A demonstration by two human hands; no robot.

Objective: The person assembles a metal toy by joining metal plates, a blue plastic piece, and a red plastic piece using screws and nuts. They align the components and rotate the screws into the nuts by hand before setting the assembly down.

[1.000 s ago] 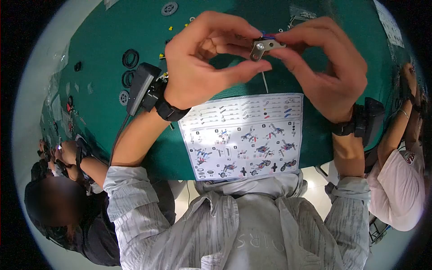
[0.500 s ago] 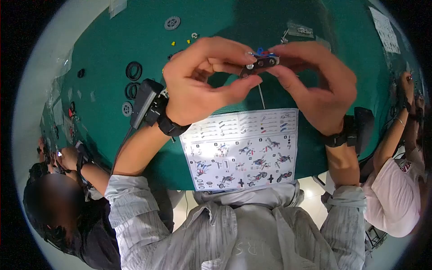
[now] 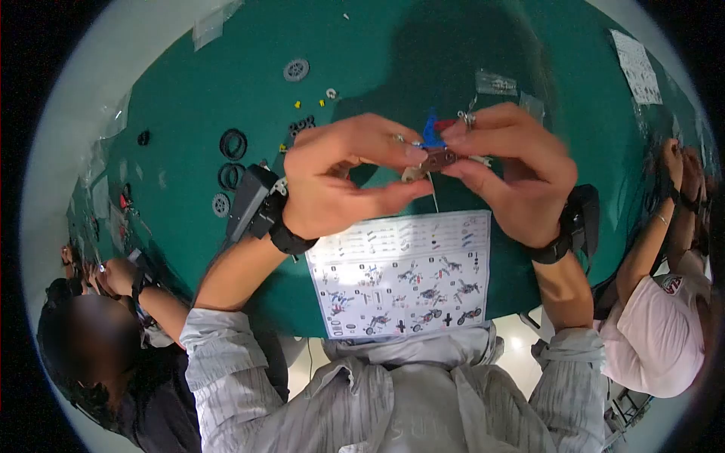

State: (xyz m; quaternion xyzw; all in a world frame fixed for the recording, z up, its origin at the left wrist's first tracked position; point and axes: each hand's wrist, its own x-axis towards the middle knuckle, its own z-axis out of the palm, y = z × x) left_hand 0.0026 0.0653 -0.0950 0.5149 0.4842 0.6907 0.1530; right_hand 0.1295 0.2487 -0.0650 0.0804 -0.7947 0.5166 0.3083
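Between both hands is a small model assembly (image 3: 439,158) of dark perforated strips with blue and red parts. My left hand (image 3: 340,174) pinches its left end with thumb and forefinger. On the other end, my right hand (image 3: 513,162) closes thumb and fingers near the red and blue pieces. The fingers cover much of the assembly. Below the hands lies a printed instruction sheet (image 3: 400,275) with step pictures of a motorcycle model. A thin pale rod (image 3: 434,198) shows just above the sheet's top edge, under the assembly.
Black rubber tyres (image 3: 233,143) and grey toothed wheels (image 3: 296,70) lie left on the green table (image 3: 377,45). Small yellow pieces (image 3: 297,105) are near the left hand. A clear parts bag (image 3: 496,82) lies behind the right hand. People work at both sides.
Both hands have come lower and nearer the body with the assembly, which has turned so more of its blue and red parts show. The camera view has shifted slightly.
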